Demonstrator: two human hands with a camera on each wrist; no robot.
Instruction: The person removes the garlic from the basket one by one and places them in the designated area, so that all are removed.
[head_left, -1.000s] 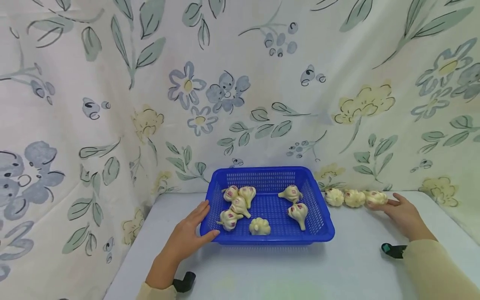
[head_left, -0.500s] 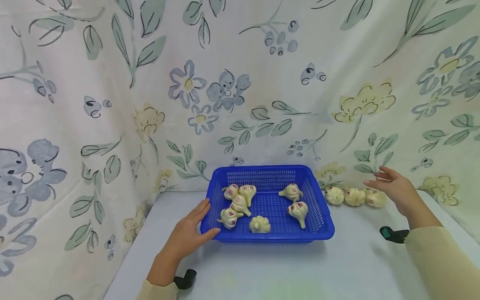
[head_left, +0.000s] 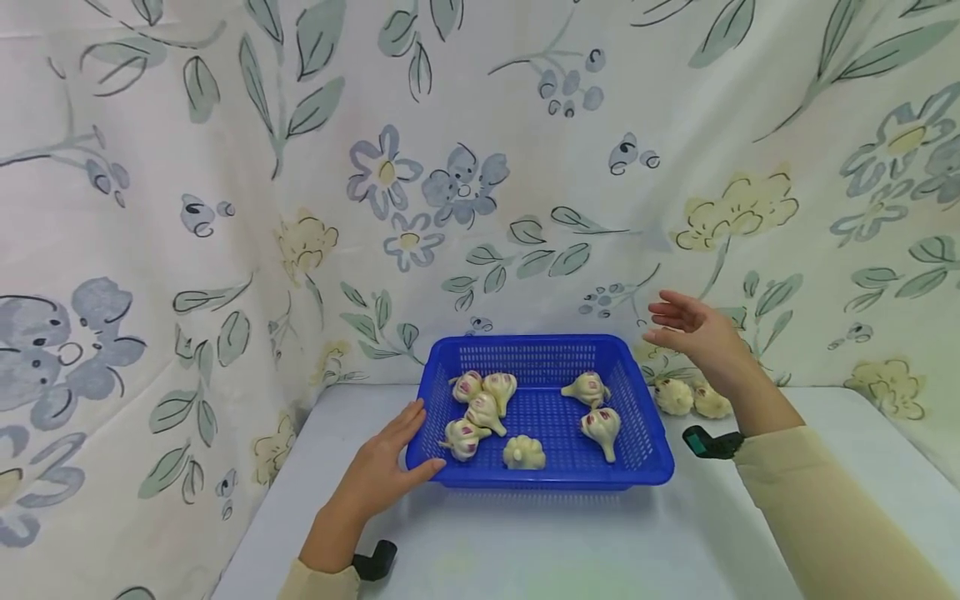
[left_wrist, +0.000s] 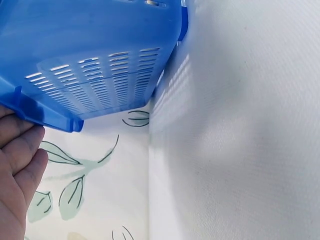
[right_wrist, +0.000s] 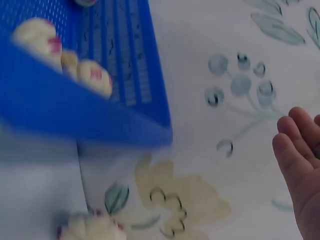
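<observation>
A blue plastic basket (head_left: 540, 479) with slotted walls holds several garlic bulbs (head_left: 483, 414); a cluster lies at its left, one near the front, and two at the right. My left hand (head_left: 378, 467) rests at the basket's left front corner, fingers and thumb fairly straight against the rim. In the left wrist view its fingertips touch the underside of the blue rim (left_wrist: 50, 120). My right hand (head_left: 701, 337) is raised in the air beyond the basket's right back corner, holding nothing, fingers loosely extended. Below it, garlic bulbs (head_left: 673, 397) sit on the table, partly hidden by the forearm.
The white table (head_left: 525, 550) stretches in front of and around the basket. A floral cloth (head_left: 450, 292) hangs behind it and along the left. Each wrist carries a small black camera (head_left: 375, 560).
My right hand has let go of the rightmost garlic bulb in the row outside the basket, risen, and moved left toward the basket. My left hand has stayed at the rim.
</observation>
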